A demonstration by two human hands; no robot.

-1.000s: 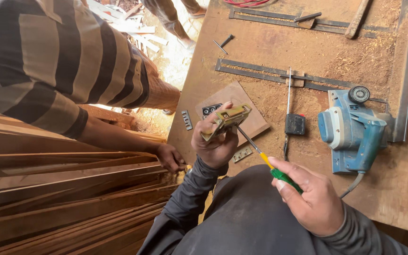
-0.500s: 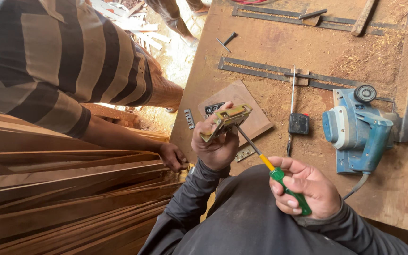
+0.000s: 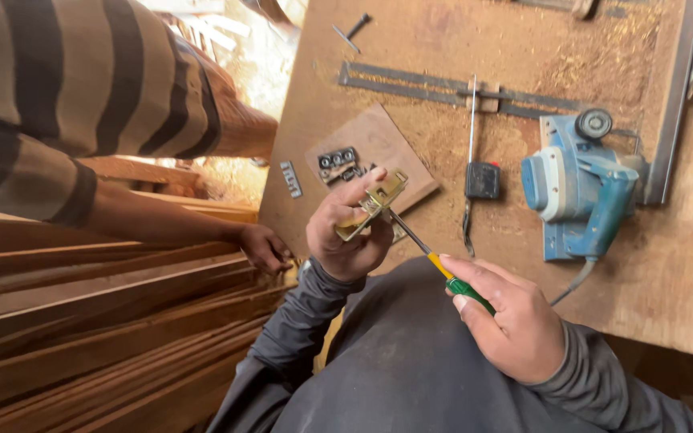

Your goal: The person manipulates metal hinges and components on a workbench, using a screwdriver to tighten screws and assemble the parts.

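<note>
Over the workbench's (image 3: pixel 346 88) near edge, the left hand (image 3: pixel 346 232) clasps a brass door lock (image 3: pixel 372 204) while the right hand (image 3: pixel 511 325), clenched on a screwdriver (image 3: pixel 443 269), seems to be working a screw, needing steady turning pressure next

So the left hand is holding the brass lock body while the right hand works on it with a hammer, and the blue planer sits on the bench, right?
Not quite. In the head view the right hand holds a screwdriver with a yellow and green handle, not a hammer, its tip at the brass lock body. The rest stands: the left hand holds the lock body, and the blue planer sits on the bench.
</note>
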